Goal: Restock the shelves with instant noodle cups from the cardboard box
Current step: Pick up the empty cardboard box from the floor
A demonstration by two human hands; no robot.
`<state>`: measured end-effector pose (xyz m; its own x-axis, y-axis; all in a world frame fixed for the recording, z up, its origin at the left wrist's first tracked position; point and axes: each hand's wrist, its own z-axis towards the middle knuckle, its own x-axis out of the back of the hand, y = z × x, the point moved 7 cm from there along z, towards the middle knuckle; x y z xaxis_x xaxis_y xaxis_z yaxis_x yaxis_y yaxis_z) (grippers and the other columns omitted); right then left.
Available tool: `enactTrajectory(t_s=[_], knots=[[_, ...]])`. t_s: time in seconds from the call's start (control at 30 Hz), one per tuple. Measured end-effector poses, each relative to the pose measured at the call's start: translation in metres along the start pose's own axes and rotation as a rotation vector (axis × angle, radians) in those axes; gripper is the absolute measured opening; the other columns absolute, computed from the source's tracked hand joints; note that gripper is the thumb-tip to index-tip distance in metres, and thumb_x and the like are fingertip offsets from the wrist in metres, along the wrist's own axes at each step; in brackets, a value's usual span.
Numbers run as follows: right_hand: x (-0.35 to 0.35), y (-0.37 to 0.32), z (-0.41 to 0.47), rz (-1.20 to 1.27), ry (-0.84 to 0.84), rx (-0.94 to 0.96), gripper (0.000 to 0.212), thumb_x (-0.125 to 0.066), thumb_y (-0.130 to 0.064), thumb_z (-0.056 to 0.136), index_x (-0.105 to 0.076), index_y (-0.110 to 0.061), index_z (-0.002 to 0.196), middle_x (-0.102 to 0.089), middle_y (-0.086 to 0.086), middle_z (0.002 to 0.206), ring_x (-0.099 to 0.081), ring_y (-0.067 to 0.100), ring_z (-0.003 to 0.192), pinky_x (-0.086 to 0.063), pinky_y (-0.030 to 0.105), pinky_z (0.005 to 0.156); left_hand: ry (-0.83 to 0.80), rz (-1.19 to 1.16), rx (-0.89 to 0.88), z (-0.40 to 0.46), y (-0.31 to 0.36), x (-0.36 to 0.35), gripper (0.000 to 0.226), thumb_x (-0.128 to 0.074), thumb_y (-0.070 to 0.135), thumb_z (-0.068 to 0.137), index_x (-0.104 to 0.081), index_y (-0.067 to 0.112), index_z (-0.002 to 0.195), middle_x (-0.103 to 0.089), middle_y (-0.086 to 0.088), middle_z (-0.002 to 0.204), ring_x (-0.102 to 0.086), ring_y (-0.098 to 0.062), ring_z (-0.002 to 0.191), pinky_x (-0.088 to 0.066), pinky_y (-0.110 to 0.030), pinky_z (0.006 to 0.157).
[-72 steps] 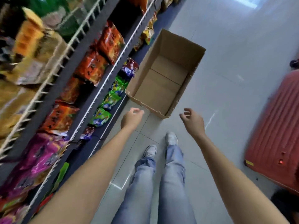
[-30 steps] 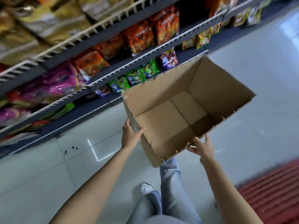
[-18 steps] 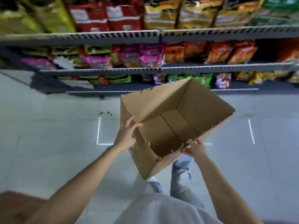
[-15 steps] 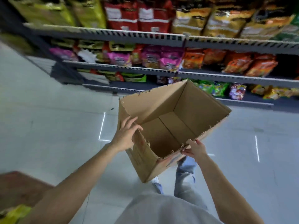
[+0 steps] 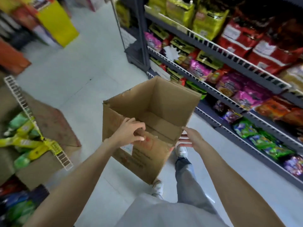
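Note:
The brown cardboard box is lifted in front of me, tilted, its top open. Only bare cardboard shows inside; no noodle cups are in view. My left hand grips the near rim, fingers curled over the edge and thumb on the printed outer wall. My right hand holds the near right corner, thumb at the rim and fingers against the outside wall. The shelves run along the right, packed with snack bags in red, pink, green and orange.
On the left stands a low rack with a white wire rail, holding green and yellow packets. A yellow display stands far off at the upper left. Pale floor tiles stretch ahead. My legs and shoes are under the box.
I have picked the box up off the floor with both hands and turned left with it. The shelves, which faced me, now run along my right, and the aisle lies ahead.

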<state>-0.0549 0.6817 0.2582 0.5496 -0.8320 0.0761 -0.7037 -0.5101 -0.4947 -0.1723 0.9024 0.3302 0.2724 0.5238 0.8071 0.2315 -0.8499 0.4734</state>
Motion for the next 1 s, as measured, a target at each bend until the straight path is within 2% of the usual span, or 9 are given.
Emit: enactTrajectory(t_s=[0.1, 0.2, 0.27, 0.37, 0.5, 0.6, 0.7, 0.87, 1.0], knots=[[-0.039, -0.043, 0.012, -0.135, -0.176, -0.050, 0.050, -0.052, -0.048, 0.093, -0.053, -0.010, 0.125, -0.057, 0.012, 0.115, -0.065, 0.026, 0.077, -0.058, 0.035, 0.060, 0.092, -0.034, 0.084, 0.022, -0.014, 0.017, 0.015, -0.068, 0.032, 0.083, -0.055, 0.026, 0.088, -0.056, 0.017, 0.090, -0.042, -0.010, 0.095, -0.022, -0.038, 0.107], [-0.068, -0.078, 0.025, -0.232, -0.289, -0.091, 0.049, -0.051, -0.048, 0.093, -0.050, -0.010, 0.125, -0.061, 0.013, 0.099, -0.068, 0.025, 0.071, -0.058, 0.034, 0.055, 0.188, -0.024, 0.173, 0.042, -0.024, 0.043, 0.018, -0.070, 0.027, 0.080, -0.052, 0.027, 0.080, -0.058, 0.015, 0.085, -0.042, -0.012, 0.088, -0.024, -0.036, 0.098], [-0.085, -0.102, 0.033, -0.248, -0.355, -0.152, 0.040, -0.051, -0.043, 0.095, -0.051, -0.011, 0.120, -0.060, 0.015, 0.097, -0.067, 0.028, 0.079, -0.060, 0.040, 0.063, 0.246, -0.033, 0.252, 0.048, -0.035, 0.063, 0.022, -0.070, 0.026, 0.080, -0.048, 0.030, 0.078, -0.057, 0.016, 0.085, -0.040, -0.011, 0.087, -0.022, -0.032, 0.094], [-0.110, -0.142, 0.051, -0.244, -0.418, -0.158, 0.027, -0.051, -0.017, 0.096, -0.052, -0.003, 0.119, -0.059, 0.017, 0.102, -0.068, 0.031, 0.082, -0.060, 0.042, 0.070, 0.314, -0.011, 0.330, 0.052, -0.053, 0.095, 0.018, -0.069, 0.027, 0.081, -0.051, 0.030, 0.081, -0.052, 0.018, 0.086, -0.040, -0.011, 0.087, -0.022, -0.031, 0.091], [-0.148, -0.197, 0.069, -0.264, -0.438, -0.074, 0.031, -0.043, -0.004, 0.097, -0.048, 0.002, 0.126, -0.057, 0.017, 0.111, -0.062, 0.026, 0.087, -0.061, 0.036, 0.060, 0.392, 0.058, 0.431, 0.056, -0.084, 0.129, 0.020, -0.071, 0.033, 0.080, -0.052, 0.030, 0.085, -0.054, 0.017, 0.089, -0.038, -0.008, 0.082, -0.027, -0.027, 0.085], [-0.189, -0.241, 0.085, -0.286, -0.456, 0.029, 0.037, -0.045, -0.009, 0.098, -0.037, -0.014, 0.133, -0.053, 0.014, 0.130, -0.063, 0.028, 0.099, -0.061, 0.036, 0.062, 0.468, 0.059, 0.537, 0.059, -0.124, 0.149, 0.022, -0.073, 0.036, 0.077, -0.059, 0.025, 0.090, -0.064, 0.011, 0.091, -0.045, -0.012, 0.083, -0.032, -0.029, 0.082], [-0.227, -0.278, 0.110, -0.366, -0.391, 0.115, 0.041, -0.046, -0.011, 0.098, -0.032, -0.022, 0.135, -0.050, 0.012, 0.133, -0.059, 0.032, 0.111, -0.061, 0.037, 0.065, 0.515, -0.044, 0.608, 0.069, -0.174, 0.167, 0.020, -0.074, 0.029, 0.077, -0.062, 0.021, 0.091, -0.065, 0.009, 0.090, -0.050, -0.015, 0.087, -0.034, -0.030, 0.079], [-0.290, -0.350, 0.178, -0.443, -0.321, 0.207, 0.043, -0.044, -0.008, 0.098, -0.032, -0.021, 0.137, -0.046, 0.010, 0.134, -0.057, 0.031, 0.111, -0.058, 0.042, 0.077, 0.441, 0.016, 0.641, 0.111, -0.284, 0.195, 0.016, -0.068, 0.016, 0.080, -0.065, 0.019, 0.095, -0.069, 0.001, 0.091, -0.057, -0.024, 0.087, -0.042, -0.032, 0.068], [-0.343, -0.408, 0.238, -0.499, -0.281, 0.252, 0.046, -0.044, -0.011, 0.097, -0.030, -0.024, 0.139, -0.049, 0.012, 0.130, -0.058, 0.025, 0.099, -0.059, 0.039, 0.075, 0.361, 0.063, 0.615, 0.160, -0.368, 0.223, 0.019, -0.065, 0.009, 0.077, -0.066, 0.014, 0.095, -0.070, -0.006, 0.086, -0.059, -0.030, 0.081, -0.046, -0.035, 0.066]])
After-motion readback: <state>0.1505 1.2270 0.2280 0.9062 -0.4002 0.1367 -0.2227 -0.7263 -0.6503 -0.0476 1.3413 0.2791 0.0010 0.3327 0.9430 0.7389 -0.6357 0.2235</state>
